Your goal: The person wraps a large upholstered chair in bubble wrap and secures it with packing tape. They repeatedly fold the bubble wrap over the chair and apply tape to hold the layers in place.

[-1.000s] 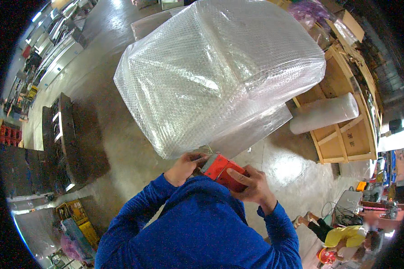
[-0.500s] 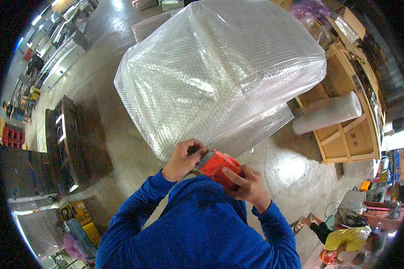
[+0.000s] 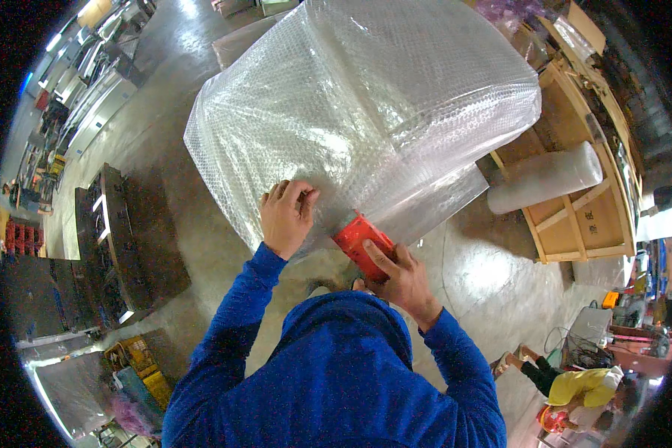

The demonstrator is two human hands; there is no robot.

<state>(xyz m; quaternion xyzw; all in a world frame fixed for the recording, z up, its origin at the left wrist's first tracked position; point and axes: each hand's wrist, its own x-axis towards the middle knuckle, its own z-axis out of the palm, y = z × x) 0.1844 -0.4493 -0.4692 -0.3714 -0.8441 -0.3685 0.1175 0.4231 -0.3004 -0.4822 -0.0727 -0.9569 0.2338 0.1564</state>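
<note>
Red tool: a tape dispenser (image 3: 361, 240), gripped by the right hand (image 3: 396, 276), fingers (image 3: 377, 257) wrapped round its body, nose against the wrap.
Left hand (image 3: 285, 216): fingers curled, pressing flat on the bubble-wrapped bundle (image 3: 351, 112), holding nothing.
Relation: dispenser just right of the left hand, its long axis slanting up-left.
Beyond: bubble-wrap roll (image 3: 545, 178) in a wooden crate (image 3: 575, 224); concrete floor (image 3: 478, 276).

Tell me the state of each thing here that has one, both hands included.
Bubble-wrapped object: fully covered in clear wrap, standing on the floor.
Red tape dispenser: pressed against the wrap's lower edge, gripped.
Right hand: closed around the dispenser.
Left hand: flat on the wrap, fingers curled, holding nothing.
Bubble wrap roll: rolled up, lying on its side on a wooden crate.
</note>
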